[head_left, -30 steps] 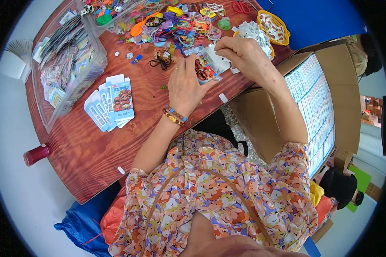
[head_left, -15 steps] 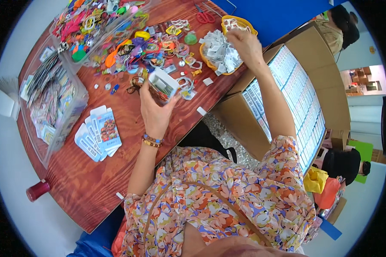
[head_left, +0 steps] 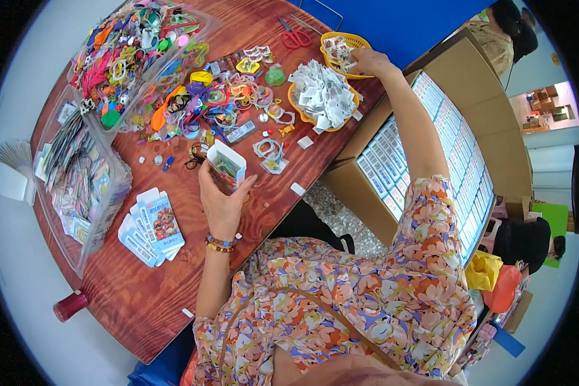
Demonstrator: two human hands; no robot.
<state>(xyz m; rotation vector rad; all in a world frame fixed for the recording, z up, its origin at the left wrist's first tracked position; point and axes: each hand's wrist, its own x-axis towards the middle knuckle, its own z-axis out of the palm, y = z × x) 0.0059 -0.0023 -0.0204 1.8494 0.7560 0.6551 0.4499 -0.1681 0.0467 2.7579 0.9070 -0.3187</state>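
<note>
My left hand (head_left: 222, 204) is closed around a small open-topped cardboard box (head_left: 236, 156), its thumb and fingers on opposite sides. Some contents show inside it, too small to name. At the far side of the table, my right hand (head_left: 372, 64) reaches into a yellow plastic basket (head_left: 367, 44) of small white-and-red packets (head_left: 337, 49). Its fingers are bent together at the packets; what lies between the tips is hidden. Just nearer stands an orange-yellow basket (head_left: 294, 101) heaped with white paper packets (head_left: 325, 90).
Colourful trinkets (head_left: 222, 96) lie loose beside a clear bin (head_left: 202, 29) of them. Another clear bin (head_left: 77, 257) holds flat packets. Flattened boxes (head_left: 151, 228) lie fanned at left. Red scissors (head_left: 296, 38) rest beyond. A large carton (head_left: 347, 183) of packed boxes stands at right.
My right hand has moved from above the white paper packets into the far basket of white-and-red packets. My left hand still holds the box. The whole view has shifted slightly.
</note>
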